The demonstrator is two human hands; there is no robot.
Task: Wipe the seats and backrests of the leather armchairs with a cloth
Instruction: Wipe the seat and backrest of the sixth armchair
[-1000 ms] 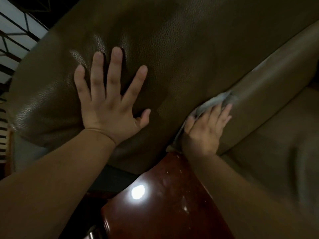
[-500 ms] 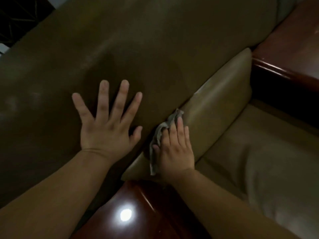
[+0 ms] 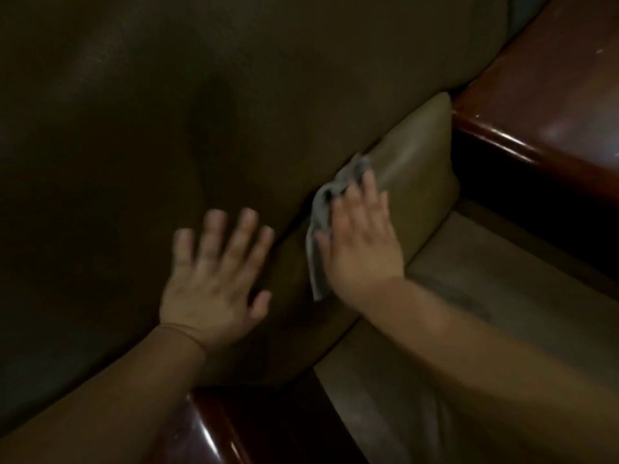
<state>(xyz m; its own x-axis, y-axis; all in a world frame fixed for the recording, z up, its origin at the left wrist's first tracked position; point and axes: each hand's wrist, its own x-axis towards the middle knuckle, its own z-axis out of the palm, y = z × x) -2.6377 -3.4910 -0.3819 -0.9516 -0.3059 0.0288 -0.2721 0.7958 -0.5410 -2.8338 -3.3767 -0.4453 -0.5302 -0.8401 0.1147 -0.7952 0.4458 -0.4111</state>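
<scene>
In the head view, the left hand (image 3: 214, 283) is laid flat on the dark brown leather backrest (image 3: 234, 95), its fingers (image 3: 246, 229) straight, spread and holding nothing. The grey cloth (image 3: 321, 212) is pressed by the right hand (image 3: 361, 242) against the lighter lower cushion (image 3: 418, 169), fingers extended over it, beside the seam with the backrest. The tan seat (image 3: 502, 296) is seen between two glossy wooden armrests (image 3: 552, 95).

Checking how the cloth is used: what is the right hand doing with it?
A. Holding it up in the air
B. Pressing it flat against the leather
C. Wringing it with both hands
B: the right hand lies with straight fingers on the grey cloth, flat against the leather cushion.
</scene>
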